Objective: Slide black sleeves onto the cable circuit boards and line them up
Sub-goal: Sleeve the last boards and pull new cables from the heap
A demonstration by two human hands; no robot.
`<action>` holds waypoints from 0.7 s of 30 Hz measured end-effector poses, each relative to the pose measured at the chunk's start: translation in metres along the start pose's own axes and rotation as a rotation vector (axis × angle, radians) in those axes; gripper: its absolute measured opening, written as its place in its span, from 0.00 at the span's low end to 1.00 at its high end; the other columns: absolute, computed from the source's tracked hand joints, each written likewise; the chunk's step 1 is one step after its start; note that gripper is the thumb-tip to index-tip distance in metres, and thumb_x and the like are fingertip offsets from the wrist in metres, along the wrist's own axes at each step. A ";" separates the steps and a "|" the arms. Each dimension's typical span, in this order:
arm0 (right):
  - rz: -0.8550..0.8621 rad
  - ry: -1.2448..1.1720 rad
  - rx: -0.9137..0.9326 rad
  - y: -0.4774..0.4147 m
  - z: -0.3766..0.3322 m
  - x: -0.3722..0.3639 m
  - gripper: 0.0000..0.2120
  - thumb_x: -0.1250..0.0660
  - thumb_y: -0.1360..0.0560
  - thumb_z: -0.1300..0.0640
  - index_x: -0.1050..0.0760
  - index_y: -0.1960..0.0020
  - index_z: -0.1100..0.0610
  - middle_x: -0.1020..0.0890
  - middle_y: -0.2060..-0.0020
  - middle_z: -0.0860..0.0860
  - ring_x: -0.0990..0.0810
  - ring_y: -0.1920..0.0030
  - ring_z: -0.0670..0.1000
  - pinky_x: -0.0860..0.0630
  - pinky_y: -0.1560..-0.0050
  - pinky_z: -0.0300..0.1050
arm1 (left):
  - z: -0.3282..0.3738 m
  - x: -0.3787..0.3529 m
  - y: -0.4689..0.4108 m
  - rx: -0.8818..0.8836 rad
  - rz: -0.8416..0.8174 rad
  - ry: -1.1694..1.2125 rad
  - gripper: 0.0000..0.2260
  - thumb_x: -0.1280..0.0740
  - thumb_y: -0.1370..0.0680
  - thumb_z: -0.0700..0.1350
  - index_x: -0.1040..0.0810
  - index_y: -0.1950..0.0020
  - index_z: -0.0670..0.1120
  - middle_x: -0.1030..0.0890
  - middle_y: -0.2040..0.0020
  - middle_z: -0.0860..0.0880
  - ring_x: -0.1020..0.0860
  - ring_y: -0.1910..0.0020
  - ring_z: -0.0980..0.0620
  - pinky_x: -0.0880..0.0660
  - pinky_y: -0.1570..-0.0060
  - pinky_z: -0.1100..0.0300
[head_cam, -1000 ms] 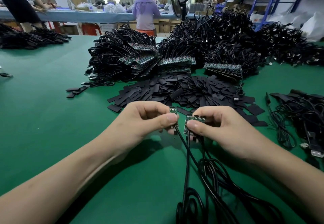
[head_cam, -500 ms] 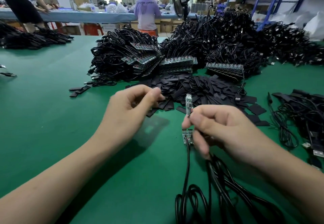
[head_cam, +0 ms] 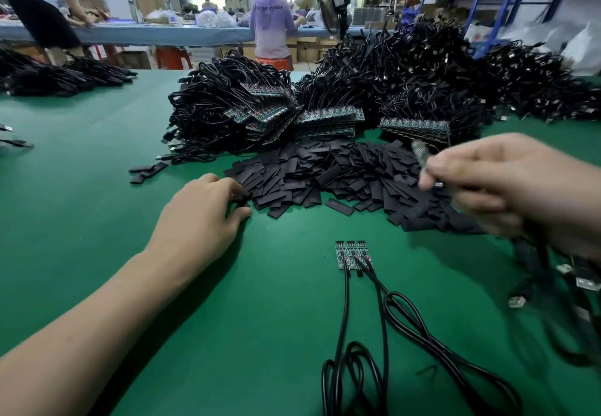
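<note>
Now my left hand (head_cam: 203, 217) pinches at the edge of the sleeve pile (head_cam: 341, 178) for one sleeve, my right hand (head_cam: 507, 184) grips a blurred board up ready, while three bare boards (head_cam: 353, 254) lie lined up on the mat (head_cam: 97, 220).

The left hand (head_cam: 198, 220) lies palm down, its bare forearm stretched forward from the lower left corner. The fingers are curled, and thumb and fingertips (head_cam: 239, 197) close together at the tips; what they pinch, if anything, cannot be told. The right hand (head_cam: 507, 184) hangs raised at the right edge, blurred, back of the hand upward. Its fingers are bent inward and its thumb and forefinger are pinched together, with the wrist running off to the lower right.
</note>
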State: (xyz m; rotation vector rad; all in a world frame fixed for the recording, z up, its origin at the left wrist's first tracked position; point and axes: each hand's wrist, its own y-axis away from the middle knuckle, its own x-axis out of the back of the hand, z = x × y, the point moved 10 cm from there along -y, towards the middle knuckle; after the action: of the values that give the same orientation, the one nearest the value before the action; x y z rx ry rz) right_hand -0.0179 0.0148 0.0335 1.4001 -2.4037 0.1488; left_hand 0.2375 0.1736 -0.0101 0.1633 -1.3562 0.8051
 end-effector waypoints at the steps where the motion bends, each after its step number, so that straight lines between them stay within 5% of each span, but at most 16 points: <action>1: 0.037 0.120 -0.002 -0.002 0.002 -0.002 0.17 0.30 0.28 0.40 0.17 0.58 0.55 0.34 0.77 0.50 0.40 0.80 0.46 0.41 0.78 0.34 | 0.000 0.001 -0.001 -0.002 -0.001 0.002 0.12 0.28 0.21 0.53 0.19 0.39 0.52 0.20 0.46 0.50 0.21 0.44 0.47 0.23 0.46 0.51; 6: 0.141 0.580 0.139 -0.017 0.013 -0.036 0.13 0.36 0.21 0.43 0.17 0.60 0.45 0.28 0.77 0.47 0.35 0.77 0.42 0.36 0.74 0.35 | 0.006 0.007 0.000 -0.019 0.024 0.012 0.10 0.26 0.23 0.47 0.16 0.43 0.54 0.15 0.50 0.52 0.18 0.48 0.47 0.20 0.48 0.50; 12: 0.227 0.660 0.233 -0.020 0.021 -0.052 0.11 0.37 0.19 0.47 0.23 0.59 0.48 0.18 0.67 0.43 0.22 0.67 0.44 0.29 0.63 0.41 | 0.018 0.022 0.006 -0.076 0.153 -0.027 0.10 0.33 0.22 0.46 0.18 0.44 0.59 0.15 0.56 0.57 0.18 0.53 0.46 0.20 0.58 0.52; 16: 0.218 0.461 0.259 -0.020 0.023 -0.061 0.11 0.37 0.20 0.45 0.21 0.55 0.48 0.22 0.68 0.46 0.28 0.70 0.41 0.33 0.65 0.39 | 0.046 0.009 0.015 -0.150 -0.002 0.522 0.09 0.29 0.21 0.42 0.16 0.48 0.57 0.16 0.60 0.57 0.18 0.61 0.58 0.21 0.58 0.60; 21: 0.139 0.237 0.265 -0.019 0.024 -0.068 0.16 0.34 0.18 0.44 0.21 0.55 0.57 0.31 0.69 0.51 0.34 0.67 0.45 0.38 0.62 0.48 | 0.091 -0.013 0.039 -0.187 -0.265 1.042 0.07 0.31 0.20 0.36 0.16 0.46 0.47 0.15 0.60 0.45 0.18 0.62 0.53 0.19 0.62 0.58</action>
State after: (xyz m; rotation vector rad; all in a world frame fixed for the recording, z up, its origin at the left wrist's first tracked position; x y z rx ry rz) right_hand 0.0228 0.0543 -0.0142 1.2381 -2.3421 0.6525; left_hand 0.1413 0.1473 -0.0129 -0.2073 -0.3984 0.4118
